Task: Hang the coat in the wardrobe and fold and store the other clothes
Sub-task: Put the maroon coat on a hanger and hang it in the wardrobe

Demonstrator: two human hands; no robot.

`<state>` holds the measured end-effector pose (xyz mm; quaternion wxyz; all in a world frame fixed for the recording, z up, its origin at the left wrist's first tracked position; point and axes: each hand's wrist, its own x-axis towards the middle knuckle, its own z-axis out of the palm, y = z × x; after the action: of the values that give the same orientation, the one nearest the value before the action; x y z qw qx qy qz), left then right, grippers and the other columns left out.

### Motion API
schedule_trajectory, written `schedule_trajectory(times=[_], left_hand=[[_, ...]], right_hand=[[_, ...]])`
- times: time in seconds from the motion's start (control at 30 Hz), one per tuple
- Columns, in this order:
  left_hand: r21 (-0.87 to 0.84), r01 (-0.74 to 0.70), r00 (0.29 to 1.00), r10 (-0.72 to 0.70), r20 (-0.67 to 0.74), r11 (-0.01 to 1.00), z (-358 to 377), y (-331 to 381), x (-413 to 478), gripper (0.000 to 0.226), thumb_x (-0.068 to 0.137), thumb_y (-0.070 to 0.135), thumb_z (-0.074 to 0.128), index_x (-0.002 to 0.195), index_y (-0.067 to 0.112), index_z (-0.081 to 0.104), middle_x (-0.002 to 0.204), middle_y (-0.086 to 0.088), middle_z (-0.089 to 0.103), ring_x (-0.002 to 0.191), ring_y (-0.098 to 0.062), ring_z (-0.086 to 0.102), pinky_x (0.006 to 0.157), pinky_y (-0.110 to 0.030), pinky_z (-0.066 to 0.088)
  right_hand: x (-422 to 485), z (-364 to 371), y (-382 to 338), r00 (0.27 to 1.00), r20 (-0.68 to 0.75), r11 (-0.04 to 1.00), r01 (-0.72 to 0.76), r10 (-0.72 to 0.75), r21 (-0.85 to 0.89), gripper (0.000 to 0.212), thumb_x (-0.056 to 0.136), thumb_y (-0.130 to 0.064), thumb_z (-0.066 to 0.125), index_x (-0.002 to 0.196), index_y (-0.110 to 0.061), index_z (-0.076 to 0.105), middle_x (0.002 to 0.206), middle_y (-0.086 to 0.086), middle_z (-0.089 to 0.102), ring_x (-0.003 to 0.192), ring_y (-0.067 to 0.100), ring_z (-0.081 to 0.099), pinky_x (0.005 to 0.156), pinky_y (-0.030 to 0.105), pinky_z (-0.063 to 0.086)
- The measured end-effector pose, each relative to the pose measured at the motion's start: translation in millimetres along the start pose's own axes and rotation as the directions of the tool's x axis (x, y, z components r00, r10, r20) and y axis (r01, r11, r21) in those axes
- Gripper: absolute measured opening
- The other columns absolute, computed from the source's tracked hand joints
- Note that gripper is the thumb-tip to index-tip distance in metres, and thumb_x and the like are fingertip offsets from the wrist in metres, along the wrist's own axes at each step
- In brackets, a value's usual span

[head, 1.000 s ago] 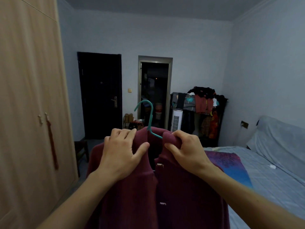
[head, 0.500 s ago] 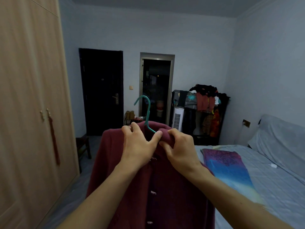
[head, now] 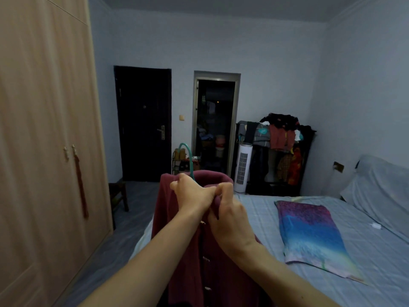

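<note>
A dark red coat (head: pixel 177 251) hangs in front of me on a teal hanger (head: pixel 188 156), whose hook sticks up above the collar. My left hand (head: pixel 191 193) grips the coat's collar at the hanger's neck. My right hand (head: pixel 230 220) pinches the collar edge right beside it, the two hands touching. Several buttons run down the coat's front. The wooden wardrobe (head: pixel 44 151) stands at the left with its doors closed. A folded purple and blue garment (head: pixel 309 231) lies flat on the bed.
The bed (head: pixel 365 273) with a pale blue sheet fills the lower right. A small dark stool (head: pixel 118 196) stands by the wardrobe. At the far wall are a dark door (head: pixel 143 122), an open doorway, a white tower fan (head: pixel 243 167) and a rack piled with clothes (head: pixel 281 156).
My hands have drawn together at the collar's middle, closing the coat front. The coat sits lower and further left in view as my head has tipped up slightly.
</note>
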<state>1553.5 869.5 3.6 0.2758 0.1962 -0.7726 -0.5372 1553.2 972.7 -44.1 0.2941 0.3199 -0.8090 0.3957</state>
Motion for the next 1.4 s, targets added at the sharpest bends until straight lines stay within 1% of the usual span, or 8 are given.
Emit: schedule_trajectory(times=[0.3, 0.5, 0.6, 0.7, 0.8, 0.9, 1.1, 1.4], left_hand=[[-0.075, -0.090, 0.992, 0.082, -0.099, 0.993, 13, -20, 2, 0.071, 0.086, 0.008, 0.068, 0.150, 0.014, 0.035, 0.131, -0.008, 0.048, 0.080, -0.001, 0.054, 0.071, -0.016, 0.042], [0.046, -0.261, 0.965, 0.262, -0.020, 0.964, -7, -37, 5, 0.055, 0.078, 0.010, 0.060, 0.131, 0.021, 0.057, 0.105, -0.004, 0.065, 0.088, -0.015, 0.065, 0.083, -0.036, 0.058], [0.066, -0.354, 0.931, 0.344, 0.121, 0.933, -24, -45, 3, 0.048, 0.076, 0.004, 0.056, 0.117, 0.027, 0.064, 0.083, 0.005, 0.068, 0.066, -0.008, 0.064, 0.066, -0.028, 0.057], [0.088, -0.458, 0.865, 0.420, 0.272, 0.885, -45, -51, 1, 0.056, 0.079, 0.001, 0.056, 0.117, 0.041, 0.060, 0.065, 0.013, 0.066, 0.050, -0.002, 0.057, 0.051, -0.020, 0.049], [0.066, -0.557, 0.771, 0.486, 0.411, 0.828, -64, -49, 2, 0.066, 0.080, -0.006, 0.057, 0.133, 0.034, 0.054, 0.078, 0.006, 0.069, 0.062, -0.010, 0.064, 0.060, -0.028, 0.054], [0.001, -0.665, 0.639, 0.568, 0.518, 0.747, -80, -42, 0, 0.066, 0.080, -0.011, 0.057, 0.134, 0.027, 0.055, 0.111, 0.012, 0.066, 0.101, -0.003, 0.064, 0.088, -0.018, 0.051], [0.066, -0.775, 0.555, 0.626, 0.547, 0.629, -89, -47, -3, 0.064, 0.082, -0.009, 0.060, 0.137, 0.022, 0.053, 0.107, 0.031, 0.053, 0.093, 0.018, 0.054, 0.082, -0.007, 0.043], [0.383, -0.843, 0.507, 0.796, 0.330, 0.378, -90, -53, 7, 0.035, 0.078, 0.016, 0.070, 0.113, 0.015, 0.067, 0.105, 0.005, 0.064, 0.095, -0.015, 0.058, 0.080, -0.032, 0.050]], right_hand=[[-11, 4, -20, 0.988, 0.088, 0.956, -0.145, 0.126, 0.253, 0.046, 0.078, 0.009, 0.060, 0.102, -0.022, 0.036, 0.087, -0.002, 0.066, 0.074, 0.005, 0.065, 0.060, 0.011, 0.046], [4, -39, -30, 0.849, 0.506, 0.923, -0.306, 0.152, 0.235, 0.037, 0.077, -0.011, 0.077, 0.100, -0.022, 0.051, 0.080, 0.000, 0.071, 0.069, 0.006, 0.069, 0.059, 0.022, 0.055], [25, -58, -15, 0.944, 0.304, 0.992, -0.120, 0.128, -0.046, 0.019, 0.082, -0.013, 0.073, 0.076, -0.025, 0.061, 0.067, -0.005, 0.068, 0.060, 0.007, 0.066, 0.061, 0.033, 0.059], [47, -62, 10, 0.994, 0.110, 0.984, 0.020, 0.000, -0.177, 0.017, 0.086, -0.009, 0.067, 0.088, -0.025, 0.062, 0.082, -0.008, 0.067, 0.076, 0.008, 0.063, 0.071, 0.034, 0.057], [57, -55, 36, 0.929, 0.369, 0.950, 0.144, -0.033, -0.277, 0.054, 0.085, -0.013, 0.071, 0.134, -0.027, 0.052, 0.136, -0.005, 0.053, 0.128, 0.014, 0.046, 0.109, 0.036, 0.040], [55, -42, 48, 0.841, 0.531, 0.946, 0.249, -0.104, -0.208, 0.056, 0.086, -0.022, 0.069, 0.139, -0.028, 0.049, 0.137, -0.007, 0.053, 0.126, 0.010, 0.047, 0.110, 0.033, 0.038], [33, -30, 48, 0.913, 0.341, 0.965, 0.256, -0.225, -0.049, 0.014, 0.091, -0.012, 0.063, 0.103, -0.018, 0.070, 0.091, -0.008, 0.067, 0.080, 0.004, 0.061, 0.076, 0.028, 0.053], [12, -42, 31, 0.970, 0.084, 0.973, 0.231, -0.228, -0.025, 0.010, 0.086, -0.006, 0.071, 0.093, -0.013, 0.071, 0.084, -0.013, 0.065, 0.074, -0.002, 0.060, 0.071, 0.005, 0.043]])
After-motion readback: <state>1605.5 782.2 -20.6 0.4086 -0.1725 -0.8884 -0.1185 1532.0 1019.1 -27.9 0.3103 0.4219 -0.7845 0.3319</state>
